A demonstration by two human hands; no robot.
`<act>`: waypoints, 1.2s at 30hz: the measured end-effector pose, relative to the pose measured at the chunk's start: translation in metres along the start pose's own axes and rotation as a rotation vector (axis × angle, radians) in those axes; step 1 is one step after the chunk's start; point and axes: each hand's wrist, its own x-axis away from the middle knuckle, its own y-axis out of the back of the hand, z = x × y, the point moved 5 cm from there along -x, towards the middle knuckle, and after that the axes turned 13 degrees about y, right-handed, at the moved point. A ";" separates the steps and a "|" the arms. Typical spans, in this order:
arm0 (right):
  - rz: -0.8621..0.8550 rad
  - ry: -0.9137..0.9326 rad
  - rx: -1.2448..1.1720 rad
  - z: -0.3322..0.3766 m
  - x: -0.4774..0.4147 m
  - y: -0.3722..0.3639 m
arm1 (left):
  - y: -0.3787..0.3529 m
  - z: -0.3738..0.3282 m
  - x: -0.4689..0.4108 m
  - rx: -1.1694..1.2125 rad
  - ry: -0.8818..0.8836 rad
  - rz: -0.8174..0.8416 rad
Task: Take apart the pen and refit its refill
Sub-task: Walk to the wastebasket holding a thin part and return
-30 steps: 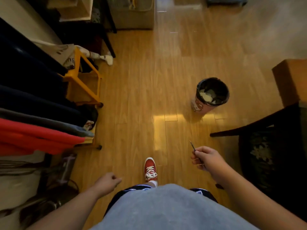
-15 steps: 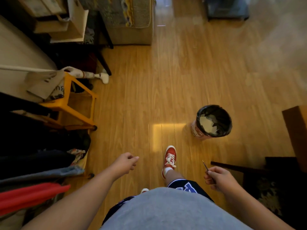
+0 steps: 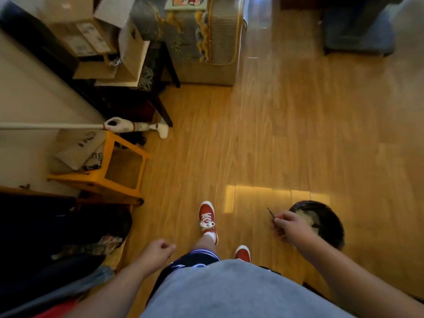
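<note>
The pen is pinched by the right hand; the left hand is loosely curled and empty. If the pinch is slackened, the pen could be lost into the bin just beyond.

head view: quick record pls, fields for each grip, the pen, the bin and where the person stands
left grip: loosely curled, holds nothing
right grip: fingers curled round the pen
pen: thin dark tip sticks out past the fingers; whole pen or bare refill, cannot tell
bin: dark liner, pale scraps inside, partly hidden by the right grip
stance: standing on wood floor, red shoes
stool: yellow, on the left
</note>
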 end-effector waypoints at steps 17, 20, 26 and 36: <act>-0.312 -0.231 -0.233 0.087 -0.121 0.083 | 0.130 -0.355 -0.107 -0.369 -0.205 -0.017; -0.409 -0.306 -0.351 0.076 -0.122 0.112 | 0.101 -0.443 -0.097 -0.450 -0.296 0.029; -0.519 -0.392 -0.446 0.054 -0.155 0.188 | 0.015 -0.589 -0.068 -0.627 -0.430 0.128; -0.473 -0.367 -0.482 0.072 -0.249 0.339 | -0.036 -0.744 -0.036 -0.784 -0.417 0.068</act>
